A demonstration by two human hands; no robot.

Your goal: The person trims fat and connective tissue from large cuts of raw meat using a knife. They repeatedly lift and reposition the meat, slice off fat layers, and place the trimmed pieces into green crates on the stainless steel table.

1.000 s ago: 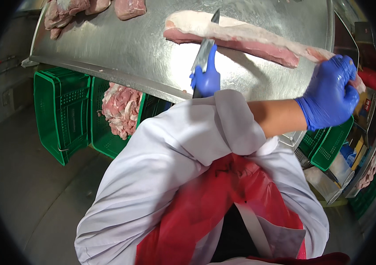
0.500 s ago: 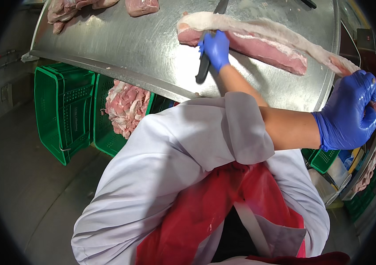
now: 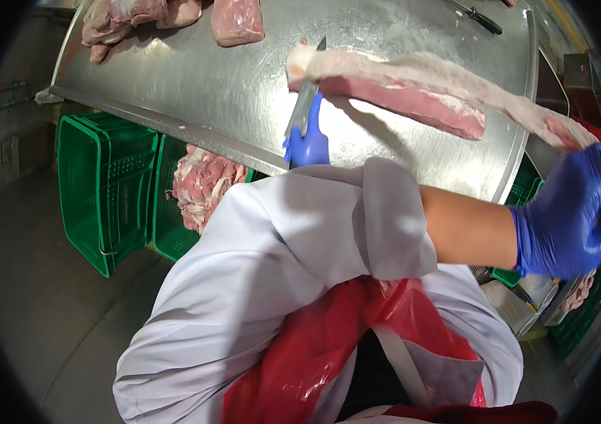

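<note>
My arms are crossed, the left forearm over the right. My left hand [image 3: 570, 215], in a blue glove, is closed in a fist at the far right around the end of a long pale strip of fat [image 3: 420, 71]. This strip runs taut along a long pink loin of meat [image 3: 413, 107] on the steel table, covering its far side. In its blue glove, my right hand [image 3: 307, 147] grips a knife [image 3: 302, 109] just left of the loin. The blade points away from me, its tip past the loin's left end; the handle is mostly hidden.
Several meat pieces [image 3: 127, 15] lie at the table's far left, with a single chunk [image 3: 237, 21] beside them. A black-handled tool [image 3: 484, 21] rests at the far right. Below the table's near edge [image 3: 173, 127] stand green crates [image 3: 106, 191], one holding meat trimmings [image 3: 203, 184].
My right hand has drawn the knife toward me and left, so more of the blade shows. My left hand has shifted slightly right and nearer with the fat strip.
</note>
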